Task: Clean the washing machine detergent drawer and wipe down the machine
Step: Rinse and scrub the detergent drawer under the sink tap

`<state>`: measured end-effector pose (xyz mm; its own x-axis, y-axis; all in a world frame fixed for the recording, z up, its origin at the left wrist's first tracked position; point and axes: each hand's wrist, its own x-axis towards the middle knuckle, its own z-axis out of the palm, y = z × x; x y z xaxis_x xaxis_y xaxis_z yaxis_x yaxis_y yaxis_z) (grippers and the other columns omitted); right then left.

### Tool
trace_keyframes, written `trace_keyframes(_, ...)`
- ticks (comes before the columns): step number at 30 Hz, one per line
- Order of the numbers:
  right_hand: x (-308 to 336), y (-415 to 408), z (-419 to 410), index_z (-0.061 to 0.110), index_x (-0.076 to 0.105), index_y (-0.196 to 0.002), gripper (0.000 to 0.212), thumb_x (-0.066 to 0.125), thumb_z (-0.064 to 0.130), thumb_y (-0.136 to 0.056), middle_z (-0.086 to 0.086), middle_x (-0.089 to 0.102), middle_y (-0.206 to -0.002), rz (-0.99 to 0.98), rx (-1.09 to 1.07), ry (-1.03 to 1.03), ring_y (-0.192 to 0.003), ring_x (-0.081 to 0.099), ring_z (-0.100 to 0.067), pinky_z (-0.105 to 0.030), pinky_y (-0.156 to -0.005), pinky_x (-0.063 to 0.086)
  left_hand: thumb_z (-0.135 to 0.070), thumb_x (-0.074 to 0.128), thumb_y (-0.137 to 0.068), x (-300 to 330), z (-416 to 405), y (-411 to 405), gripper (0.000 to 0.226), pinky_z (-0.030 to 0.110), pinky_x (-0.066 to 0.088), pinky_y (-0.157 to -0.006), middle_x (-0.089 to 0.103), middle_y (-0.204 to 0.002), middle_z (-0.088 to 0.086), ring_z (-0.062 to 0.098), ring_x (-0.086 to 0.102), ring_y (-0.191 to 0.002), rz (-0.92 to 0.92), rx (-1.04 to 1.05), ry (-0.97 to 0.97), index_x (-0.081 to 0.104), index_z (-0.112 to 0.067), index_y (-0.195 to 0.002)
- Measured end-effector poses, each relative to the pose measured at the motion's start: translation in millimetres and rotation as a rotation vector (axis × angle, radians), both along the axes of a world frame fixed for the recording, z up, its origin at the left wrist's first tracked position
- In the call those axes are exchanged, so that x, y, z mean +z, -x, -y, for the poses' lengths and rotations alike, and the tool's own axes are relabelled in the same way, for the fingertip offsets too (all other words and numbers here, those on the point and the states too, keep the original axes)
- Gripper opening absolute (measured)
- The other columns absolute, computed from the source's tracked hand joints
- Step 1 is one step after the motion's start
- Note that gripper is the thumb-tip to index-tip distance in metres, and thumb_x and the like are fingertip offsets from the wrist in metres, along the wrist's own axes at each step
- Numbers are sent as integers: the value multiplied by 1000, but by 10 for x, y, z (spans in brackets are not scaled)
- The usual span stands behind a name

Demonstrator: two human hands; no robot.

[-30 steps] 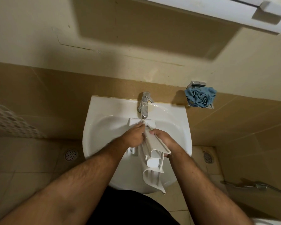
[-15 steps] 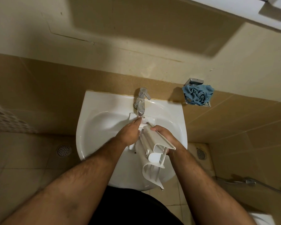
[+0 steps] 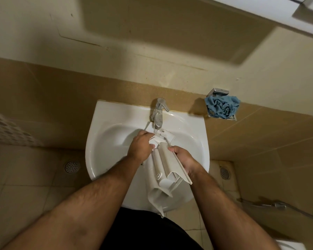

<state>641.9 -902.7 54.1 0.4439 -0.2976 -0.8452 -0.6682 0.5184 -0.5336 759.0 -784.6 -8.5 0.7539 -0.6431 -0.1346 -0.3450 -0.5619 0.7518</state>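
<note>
Drawer [image 3: 167, 164]: I see it mid-frame over the sink [image 3: 105, 141], under the tap [image 3: 158, 112].
Left hand [image 3: 140, 147]: curled, gripping its far end.
Right hand [image 3: 183, 156]: grasping its right edge.
Cloth [image 3: 221, 106]: upper right.

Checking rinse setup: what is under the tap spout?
Under the tap, the far end of the white detergent drawer, over the sink; the left hand is there. Drawer and hands cover the drain.
</note>
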Motion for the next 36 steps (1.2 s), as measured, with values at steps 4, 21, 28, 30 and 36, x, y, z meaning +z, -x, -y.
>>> trace_keyframes(4, -15, 21, 20, 7, 60, -121, 30, 46, 21, -99, -14, 68, -93, -24, 37, 78, -75, 64, -25, -28, -60, 52, -12, 73, -84, -12, 46, -10, 45, 24, 36, -102, 53, -129, 10, 25, 54, -115, 21, -22, -48, 63, -11, -128)
trace_keyframes(21, -56, -238, -186, 19, 44, -130, 57, 69, 26, -79, -3, 61, -109, -35, 657, 765, -96, 62, -22, -30, -75, 51, -12, 62, -86, 7, 135, -49, 33, 29, 40, -94, 62, -115, 11, 25, 51, -114, 47, 12, -64, 68, -17, -118)
trace_keyframes(28, -13, -218, -52, 17, 41, -146, 90, 66, 20, -60, -1, 56, -132, -72, 564, 462, -115, 56, -14, -22, -87, 44, -13, 40, -101, -47, 108, 17, 52, 38, 10, -122, 21, -162, 4, 25, 9, -151, 151, -260, -106, 33, -22, -152)
trace_keyframes(30, 8, -219, -10, 20, 39, -147, 96, 64, 23, -54, -1, 53, -138, -101, 611, 445, -123, 52, -17, -27, -99, 42, -15, 40, -102, -76, 92, 7, 58, 38, 0, -123, 11, -164, 1, 25, -7, -152, 168, -363, -159, 18, -20, -156)
trace_keyframes(36, 87, -253, 112, 20, 42, -146, 90, 67, 23, -60, -2, 53, -138, -179, 709, 450, -123, 51, -19, -31, -103, 41, -40, 39, -103, -65, 49, -146, 70, 43, 2, -123, 2, -165, -1, 17, -13, -151, 201, -480, -316, 1, -17, -157)
